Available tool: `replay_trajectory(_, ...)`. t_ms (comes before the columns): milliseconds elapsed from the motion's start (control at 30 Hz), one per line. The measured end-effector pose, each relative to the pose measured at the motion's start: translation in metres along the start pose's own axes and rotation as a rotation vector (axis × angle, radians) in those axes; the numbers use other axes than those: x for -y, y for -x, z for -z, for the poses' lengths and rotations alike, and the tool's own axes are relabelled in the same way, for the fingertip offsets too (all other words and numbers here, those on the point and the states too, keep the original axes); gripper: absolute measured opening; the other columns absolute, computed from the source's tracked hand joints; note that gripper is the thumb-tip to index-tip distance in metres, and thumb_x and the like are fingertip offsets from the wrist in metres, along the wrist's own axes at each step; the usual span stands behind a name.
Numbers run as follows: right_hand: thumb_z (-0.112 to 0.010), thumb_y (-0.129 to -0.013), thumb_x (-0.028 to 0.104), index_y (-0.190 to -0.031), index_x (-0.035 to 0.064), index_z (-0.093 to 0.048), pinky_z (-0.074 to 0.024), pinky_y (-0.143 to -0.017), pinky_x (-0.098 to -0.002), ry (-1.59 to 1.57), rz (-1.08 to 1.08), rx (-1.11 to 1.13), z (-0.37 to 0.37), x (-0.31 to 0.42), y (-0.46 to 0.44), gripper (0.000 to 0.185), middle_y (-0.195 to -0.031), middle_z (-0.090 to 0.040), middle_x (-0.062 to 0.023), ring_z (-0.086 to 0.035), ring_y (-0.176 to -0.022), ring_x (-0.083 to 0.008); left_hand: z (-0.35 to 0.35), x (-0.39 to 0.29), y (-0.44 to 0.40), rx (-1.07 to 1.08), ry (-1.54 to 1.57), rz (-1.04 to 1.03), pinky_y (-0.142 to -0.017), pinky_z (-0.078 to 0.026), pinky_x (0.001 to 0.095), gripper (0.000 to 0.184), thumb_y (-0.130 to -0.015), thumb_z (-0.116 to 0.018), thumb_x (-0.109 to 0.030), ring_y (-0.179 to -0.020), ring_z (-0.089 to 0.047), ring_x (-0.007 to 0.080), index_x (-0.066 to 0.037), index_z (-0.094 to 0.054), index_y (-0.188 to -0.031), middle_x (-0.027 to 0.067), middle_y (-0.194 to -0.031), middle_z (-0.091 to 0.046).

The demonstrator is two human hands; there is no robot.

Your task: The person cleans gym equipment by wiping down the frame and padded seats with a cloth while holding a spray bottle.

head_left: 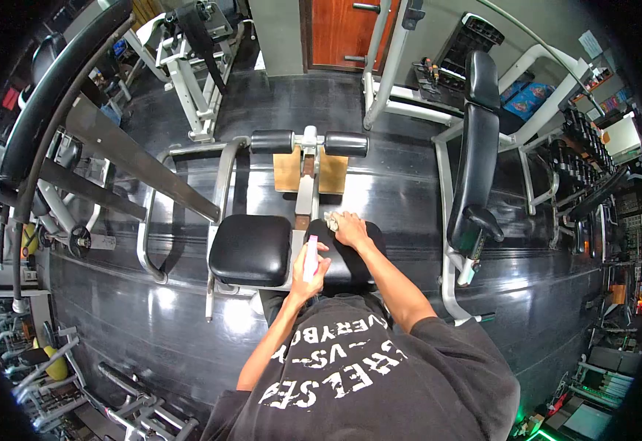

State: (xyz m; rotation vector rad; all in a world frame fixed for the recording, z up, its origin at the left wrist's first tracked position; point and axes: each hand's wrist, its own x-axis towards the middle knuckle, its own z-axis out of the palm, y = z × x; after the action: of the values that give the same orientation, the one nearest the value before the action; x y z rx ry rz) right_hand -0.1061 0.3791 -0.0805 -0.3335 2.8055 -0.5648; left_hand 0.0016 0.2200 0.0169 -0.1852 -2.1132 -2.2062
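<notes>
My left hand is closed around a pink and white object, held upright in front of my shirt. Farther forward and to the right, my right hand has its fingers bent over a small pale, crumpled item, close to the black padded surface below it. To the left of my left hand lies a black seat pad. The kind of object in my left hand is too small to tell.
Ahead are two black foam rollers on a white frame. A tall black backrest stands at the right. Large machine bars cross the left side. Dumbbell racks are at the far right.
</notes>
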Motion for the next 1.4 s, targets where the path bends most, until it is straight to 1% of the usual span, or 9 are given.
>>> replay_trajectory(267,-0.059,-0.075,0.004,-0.119,0.0176,-0.058,-0.0438,-0.08,-0.049,0.069,0.124,-0.045,0.047,0.029,0.091,0.046,-0.106,-0.055,-0.0124,-0.053,-0.101,-0.0331,0.003,0.006,0.007,0.028,-0.114,0.127,-0.063,-0.047,0.0241,0.023,-0.087,-0.067,-0.014,-0.07,-0.059,0.0084,0.0,-0.056,-0.102,0.0054,-0.091,-0.062)
replay_trajectory(433,-0.061,-0.071,0.003,-0.116,0.0167,-0.059,-0.0438,-0.084,-0.0452,0.012,0.198,0.052,0.062,0.028,0.152,0.047,-0.108,-0.056,-0.0105,-0.053,-0.103,-0.0317,-0.004,0.011,0.003,-0.057,-0.073,0.045,-0.054,-0.042,0.0237,0.015,-0.086,-0.065,-0.006,-0.059,-0.051,0.0054,-0.003,-0.057,-0.099,0.0013,-0.074,-0.058)
replay_trajectory(633,-0.061,-0.076,0.005,-0.119,0.0128,-0.058,-0.0465,-0.09,-0.0395,-0.462,0.158,0.155,0.07,0.005,0.161,0.044,-0.11,-0.063,-0.0139,-0.059,-0.105,-0.0316,0.001,0.014,0.003,-0.008,-0.099,0.06,-0.06,-0.05,0.0253,0.019,-0.088,-0.06,-0.004,-0.066,-0.059,0.0091,0.002,-0.054,-0.105,0.0066,-0.093,-0.06)
replay_trajectory(867,-0.058,-0.092,0.034,-0.131,0.0063,-0.046,-0.0443,-0.095,-0.0352,-0.681,-0.155,0.097,0.077,-0.03,0.088,0.049,-0.115,-0.064,-0.0156,-0.06,-0.11,-0.0251,0.0,0.021,0.004,-0.032,-0.106,0.007,-0.059,-0.046,0.0262,0.018,-0.086,-0.062,-0.003,-0.061,-0.055,0.0092,0.0,-0.055,-0.102,0.0051,-0.083,-0.059)
replay_trajectory(900,-0.06,-0.089,0.043,-0.137,0.0062,-0.04,-0.0437,-0.097,-0.0358,-0.807,-0.127,0.247,0.08,-0.027,0.076,0.064,-0.121,-0.06,-0.0203,-0.058,-0.114,-0.0291,-0.002,0.02,0.004,-0.07,-0.052,0.011,-0.057,-0.042,0.0267,0.018,-0.083,-0.065,-0.004,-0.057,-0.049,0.0085,-0.002,-0.056,-0.099,0.0029,-0.074,-0.057)
replay_trajectory(1000,-0.068,-0.069,0.065,-0.149,0.0134,-0.022,-0.0432,-0.1,-0.0418,-0.305,-0.082,0.465,0.087,-0.02,0.07,0.106,-0.126,-0.054,-0.0267,-0.054,-0.115,-0.0397,-0.001,0.02,0.005,-0.075,-0.095,-0.005,-0.057,-0.042,0.0279,0.017,-0.084,-0.065,-0.008,-0.058,-0.05,0.0107,-0.001,-0.057,-0.098,0.0044,-0.074,-0.057)
replay_trajectory(1167,-0.076,-0.066,0.054,-0.148,0.0197,-0.027,-0.0399,-0.103,-0.0458,-0.102,-0.041,0.462,0.083,-0.014,0.078,0.101,-0.129,-0.049,-0.0218,-0.051,-0.117,-0.04,0.0,0.026,0.008,-0.096,-0.136,-0.026,-0.057,-0.043,0.0303,0.017,-0.082,-0.064,-0.007,-0.058,-0.051,0.0154,0.0,-0.058,-0.096,0.0082,-0.078,-0.057)
replay_trajectory(1233,-0.075,-0.069,0.05,-0.145,0.0206,-0.036,-0.0406,-0.101,-0.0443,0.295,0.125,0.156,0.076,-0.009,0.088,0.09,-0.131,-0.048,-0.0187,-0.05,-0.119,-0.0369,-0.002,0.024,0.007,-0.104,-0.127,-0.031,-0.058,-0.043,0.0305,0.017,-0.081,-0.063,-0.006,-0.06,-0.052,0.0165,0.0,-0.058,-0.097,0.009,-0.079,-0.057)
replay_trajectory(1400,-0.074,-0.074,0.036,-0.135,0.0155,-0.048,-0.0443,-0.096,-0.0413,-0.009,0.119,0.214,0.084,-0.001,0.095,0.07,-0.126,-0.055,-0.0164,-0.055,-0.113,-0.0356,0.003,0.027,0.008,-0.014,-0.211,-0.015,-0.059,-0.05,0.0246,0.021,-0.085,-0.058,0.0,-0.066,-0.06,0.0097,0.003,-0.054,-0.106,0.0088,-0.093,-0.061)
